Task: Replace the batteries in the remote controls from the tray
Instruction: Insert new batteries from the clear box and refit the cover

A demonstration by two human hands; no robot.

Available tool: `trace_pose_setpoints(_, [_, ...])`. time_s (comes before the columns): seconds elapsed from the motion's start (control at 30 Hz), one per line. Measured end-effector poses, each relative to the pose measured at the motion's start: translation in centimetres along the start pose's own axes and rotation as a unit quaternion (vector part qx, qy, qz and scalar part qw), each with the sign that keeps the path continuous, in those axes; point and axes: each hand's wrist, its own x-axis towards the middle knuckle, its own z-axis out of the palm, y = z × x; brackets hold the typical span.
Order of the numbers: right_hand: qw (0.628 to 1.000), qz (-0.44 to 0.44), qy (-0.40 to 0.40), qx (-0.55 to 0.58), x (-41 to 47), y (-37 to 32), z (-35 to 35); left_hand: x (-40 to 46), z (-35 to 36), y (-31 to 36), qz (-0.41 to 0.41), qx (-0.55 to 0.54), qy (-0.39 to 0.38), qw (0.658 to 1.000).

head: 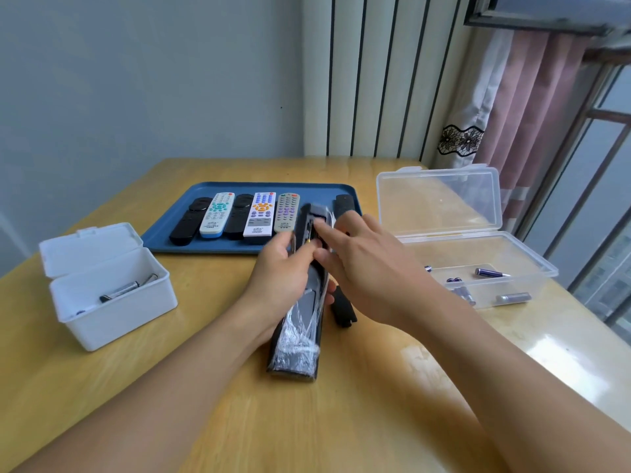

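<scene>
My left hand (281, 271) grips a long black remote (300, 339) wrapped in clear plastic, tilted up off the table with its open battery bay facing me. My right hand (365, 264) has its fingers reaching into that bay; whether they hold a battery is hidden. A black battery cover (343, 307) lies on the table just right of the remote. On the blue tray (164, 238) behind lie several remotes, black, white and grey, side by side.
A white box (112, 302) with its lid up stands at the left, holding batteries (121, 290). A clear plastic box (478, 268) at the right holds several purple batteries (491, 273). The wooden table (205, 404) meets a window and curtain on the right.
</scene>
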Motion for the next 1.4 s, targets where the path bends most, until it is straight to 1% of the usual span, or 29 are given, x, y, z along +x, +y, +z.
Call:
trace_pose_setpoints(0.07, [0.998, -0.007, 0.049, 0.046, -0.3, -0.2, -0.6, 0.3, -0.4, 0.9, 0.033, -0.006, 0.030, 0.999])
trace_pose_setpoints(0.13, [0.991, 0.001, 0.079, 0.110, -0.7, -0.2, -1.3, 0.8, -1.2, 1.5, 0.040, -0.007, 0.057, 0.998])
trace_pose_setpoints(0.17, [0.991, 0.003, 0.063, 0.119, -1.0, -0.1, -1.6, 1.0, -1.6, 1.6, 0.034, -0.004, 0.065, 0.997])
trace_pose_setpoints(0.2, [0.995, 0.004, 0.021, 0.101, -1.2, -0.1, -1.9, 1.2, -1.9, 1.6, 0.024, 0.001, 0.070, 0.997])
trace_pose_setpoints(0.23, [0.997, 0.004, -0.038, 0.071, -1.4, 0.0, -1.9, 1.4, -2.2, 1.4, 0.012, 0.004, 0.069, 0.998])
trace_pose_setpoints(0.3, [0.988, -0.004, -0.151, 0.042, -1.7, -0.1, -1.6, 1.6, -2.4, 0.8, -0.014, 0.006, 0.057, 0.998])
trace_pose_setpoints(0.37, [0.977, -0.021, -0.209, 0.041, -1.8, -0.2, -1.3, 1.8, -2.4, 0.2, -0.036, 0.003, 0.039, 0.999])
trace_pose_setpoints(0.47, [0.968, -0.027, -0.247, 0.038, -1.6, 0.0, -1.4, 1.8, -2.0, -0.2, -0.060, 0.006, 0.013, 0.998])
trace_pose_setpoints(0.53, [0.965, -0.021, -0.256, 0.046, -1.4, 0.1, -1.4, 1.7, -1.8, -0.4, -0.068, 0.003, 0.002, 0.998])
trace_pose_setpoints(0.73, [0.968, -0.005, -0.239, 0.082, -1.3, 0.2, -1.3, 1.6, -1.8, -0.2, -0.073, 0.009, 0.000, 0.997])
trace_pose_setpoints(0.83, [0.969, 0.008, -0.217, 0.118, -1.5, -0.2, -1.5, 1.6, -1.9, -0.1, -0.076, 0.017, 0.002, 0.997])
trace_pose_setpoints(0.9, [0.977, 0.007, -0.184, 0.111, -1.6, -0.4, -1.5, 1.6, -1.8, 0.0, -0.080, 0.013, 0.004, 0.997])
trace_pose_setpoints(1.0, [0.993, -0.007, -0.078, 0.092, -1.4, -0.3, -1.3, 1.5, -1.8, 0.0, -0.079, 0.009, 0.008, 0.997])
trace_pose_setpoints(1.1, [0.994, 0.001, 0.047, 0.103, -1.0, 0.5, -1.3, 1.3, -1.7, 0.3, -0.080, -0.021, 0.022, 0.996])
trace_pose_setpoints(1.17, [0.980, -0.005, 0.149, 0.128, -0.8, 1.2, -1.5, 1.3, -1.5, 0.5, -0.089, -0.046, 0.031, 0.994])
trace_pose_setpoints(1.23, [0.958, -0.025, 0.218, 0.184, -0.8, 0.9, -1.4, 1.1, -1.4, 0.6, -0.097, -0.070, 0.035, 0.992])
trace_pose_setpoints(1.3, [0.938, -0.048, 0.253, 0.234, -1.0, -0.2, -1.0, 0.8, -1.2, 0.8, -0.095, -0.084, 0.030, 0.991])
trace_pose_setpoints(1.4, [0.926, -0.057, 0.282, 0.245, -1.1, -1.2, 0.2, 0.0, -0.5, 1.0, -0.066, -0.106, 0.026, 0.992])
